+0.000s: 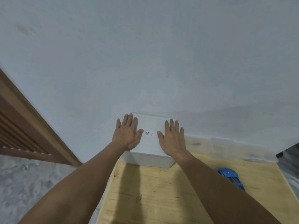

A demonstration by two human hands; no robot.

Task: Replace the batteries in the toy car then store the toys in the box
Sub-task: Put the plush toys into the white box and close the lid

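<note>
A white box (150, 160) with its lid on stands at the far end of the wooden table, against the wall. A small code label sits in the middle of the lid (151, 125). My left hand (127, 134) lies flat on the left side of the lid, fingers straight. My right hand (172, 137) lies flat on the right side, fingers straight too. A blue toy car (230, 176) rests on the table to the right of my right forearm, which partly hides it.
The wooden table (161, 191) has its left edge by a grey stone floor (32, 183). A brown louvred door (21, 131) stands at the left. A pale wall (145, 54) fills the back. A dark object (289, 152) shows at the far right.
</note>
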